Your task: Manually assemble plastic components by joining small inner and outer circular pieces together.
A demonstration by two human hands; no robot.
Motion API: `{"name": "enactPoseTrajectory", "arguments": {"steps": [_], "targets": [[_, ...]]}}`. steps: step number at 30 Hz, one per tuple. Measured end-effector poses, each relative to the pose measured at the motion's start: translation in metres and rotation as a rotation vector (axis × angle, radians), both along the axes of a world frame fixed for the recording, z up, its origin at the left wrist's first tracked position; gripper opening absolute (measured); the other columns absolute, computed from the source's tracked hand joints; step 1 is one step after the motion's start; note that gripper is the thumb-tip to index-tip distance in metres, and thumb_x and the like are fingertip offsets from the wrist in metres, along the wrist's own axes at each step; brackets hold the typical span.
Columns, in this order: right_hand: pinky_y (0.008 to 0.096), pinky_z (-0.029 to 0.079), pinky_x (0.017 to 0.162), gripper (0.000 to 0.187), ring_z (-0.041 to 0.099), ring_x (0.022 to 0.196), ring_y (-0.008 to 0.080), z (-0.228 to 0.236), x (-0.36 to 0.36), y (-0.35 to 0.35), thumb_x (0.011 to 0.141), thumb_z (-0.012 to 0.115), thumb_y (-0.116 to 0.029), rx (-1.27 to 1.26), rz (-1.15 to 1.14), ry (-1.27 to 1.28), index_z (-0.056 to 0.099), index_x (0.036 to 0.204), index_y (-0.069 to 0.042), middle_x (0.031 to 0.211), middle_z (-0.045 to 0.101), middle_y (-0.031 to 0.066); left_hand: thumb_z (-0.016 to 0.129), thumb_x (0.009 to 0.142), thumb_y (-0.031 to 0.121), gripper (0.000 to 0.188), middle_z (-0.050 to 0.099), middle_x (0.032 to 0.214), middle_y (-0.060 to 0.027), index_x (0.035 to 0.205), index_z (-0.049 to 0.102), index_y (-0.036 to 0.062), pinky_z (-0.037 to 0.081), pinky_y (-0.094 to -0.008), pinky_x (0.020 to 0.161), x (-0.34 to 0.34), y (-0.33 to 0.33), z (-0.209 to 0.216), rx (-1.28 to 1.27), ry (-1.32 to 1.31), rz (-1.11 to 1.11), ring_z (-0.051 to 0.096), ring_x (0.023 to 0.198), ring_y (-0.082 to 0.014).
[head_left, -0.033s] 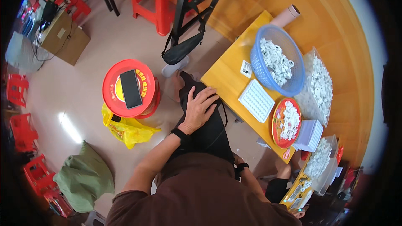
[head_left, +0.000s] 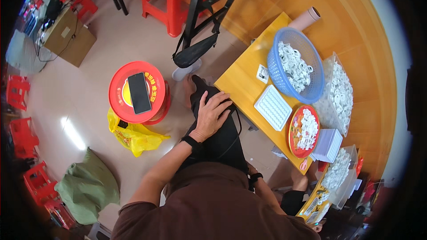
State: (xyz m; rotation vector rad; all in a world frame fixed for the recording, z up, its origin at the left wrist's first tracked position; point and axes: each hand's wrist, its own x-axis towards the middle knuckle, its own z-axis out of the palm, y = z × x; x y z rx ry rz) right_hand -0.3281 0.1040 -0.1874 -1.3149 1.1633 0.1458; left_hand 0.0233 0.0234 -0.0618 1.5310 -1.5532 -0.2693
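Note:
My left hand (head_left: 213,114) lies palm down on my dark-clothed thigh (head_left: 224,140), fingers stretched and spread, holding nothing. Its fingertips are close to the edge of the yellow wooden table (head_left: 240,73). Low at my right side, only a bit of my right hand (head_left: 251,169) shows by its black wristband; its fingers are hidden. On the table are a white ridged tray (head_left: 273,107), a red plate (head_left: 293,144) of small white pieces and pink-handled scissors (head_left: 304,164). A blue basket (head_left: 275,69) full of white ring-like parts stands farther back.
A clear bag of white parts (head_left: 340,93) and stacked pale trays (head_left: 328,144) line the table's right side. Left of me, a phone (head_left: 139,93) rests on a red round stool (head_left: 118,106), beside a yellow bag (head_left: 144,138). Another person's hand (head_left: 318,227) shows lower right.

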Motion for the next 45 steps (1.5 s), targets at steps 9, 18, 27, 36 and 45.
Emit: {"name": "enactPoseTrajectory", "arguments": {"steps": [9, 18, 27, 36, 45], "targets": [[0.0311, 0.039, 0.090, 0.046, 0.051, 0.103, 0.0192, -0.036, -0.033, 0.009, 0.081, 0.056, -0.022, 0.075, -0.126, -0.107, 0.048, 0.120, 0.002, 0.118, 0.054, 0.0132, 0.066, 0.074, 0.012, 0.028, 0.053, 0.113, -0.0072, 0.101, 0.061, 0.0096, 0.025, -0.0467, 0.103, 0.022, 0.009, -0.010, -0.014, 0.101, 0.150, 0.047, 0.113, -0.0253], [0.0319, 0.041, 0.087, 0.043, 0.053, 0.098, 0.0186, -0.067, -0.026, 0.003, 0.078, 0.059, -0.022, -0.156, -0.041, -0.191, 0.053, 0.113, 0.002, 0.111, 0.058, 0.0140, 0.068, 0.069, 0.015, 0.045, 0.049, 0.122, -0.0118, 0.112, 0.057, 0.0066, 0.030, -0.0434, 0.099, 0.021, 0.024, -0.009, -0.099, -0.012, 0.281, 0.041, 0.118, -0.0311], [0.0393, 0.047, 0.065, 0.031, 0.061, 0.079, 0.0381, -0.082, -0.011, -0.004, 0.068, 0.064, -0.022, -0.416, 0.280, -0.110, 0.061, 0.081, 0.006, 0.081, 0.061, 0.0253, 0.064, 0.079, 0.017, 0.024, 0.062, 0.097, -0.0079, 0.097, 0.064, 0.0017, 0.039, -0.0288, 0.088, 0.057, -0.005, -0.001, 0.142, 0.428, -0.165, 0.056, 0.094, -0.0207], [0.0401, 0.047, 0.064, 0.033, 0.062, 0.074, 0.0354, -0.015, 0.011, 0.003, 0.070, 0.061, -0.028, -0.367, 0.233, -0.014, 0.064, 0.084, 0.003, 0.078, 0.062, 0.0236, 0.043, 0.091, 0.038, 0.044, 0.063, 0.089, -0.0088, 0.095, 0.062, -0.0010, 0.046, -0.0243, 0.077, 0.079, -0.020, 0.011, 0.705, 0.996, -0.398, 0.059, 0.079, -0.0154], [0.0383, 0.045, 0.060, 0.031, 0.061, 0.065, 0.0274, -0.081, -0.003, 0.005, 0.070, 0.062, -0.027, -0.569, 0.150, -0.195, 0.064, 0.080, 0.002, 0.071, 0.061, 0.0219, 0.042, 0.092, 0.033, 0.039, 0.063, 0.077, -0.0082, 0.085, 0.061, -0.0010, 0.048, -0.0246, 0.069, 0.064, -0.021, 0.017, 0.510, 1.082, -0.484, 0.060, 0.068, -0.0151]]}}
